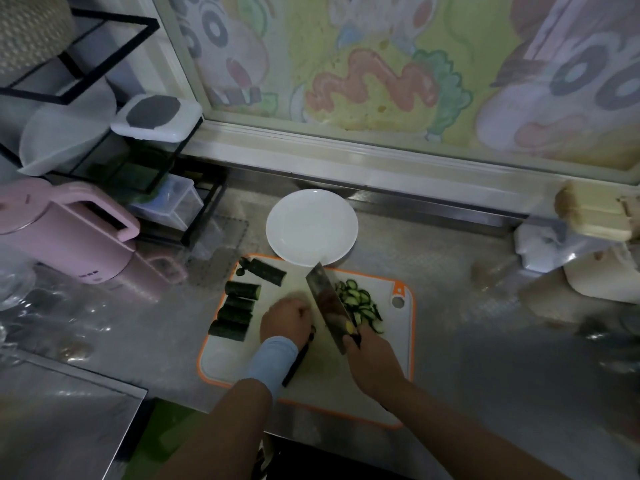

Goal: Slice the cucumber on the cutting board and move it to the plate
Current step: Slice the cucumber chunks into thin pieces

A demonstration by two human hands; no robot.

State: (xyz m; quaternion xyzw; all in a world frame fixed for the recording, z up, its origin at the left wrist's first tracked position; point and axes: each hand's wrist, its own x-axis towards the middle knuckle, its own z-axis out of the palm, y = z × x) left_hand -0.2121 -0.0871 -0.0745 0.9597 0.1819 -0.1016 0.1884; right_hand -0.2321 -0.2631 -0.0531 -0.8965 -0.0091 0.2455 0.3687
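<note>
our right hand (367, 355) is wrapped round the handle of the cleaver (327, 299), the blade angled down on the cutting board (410, 344) just left of the cucumber slices (360, 303). our left hand (285, 320) sits beside the blade, fingers curled under over a dark strip (298, 358); the grip is hidden, so we cannot tell. cucumber chunks (239, 306) lie on the board's left, and the plate (311, 226) overlaps its far edge.
</note>
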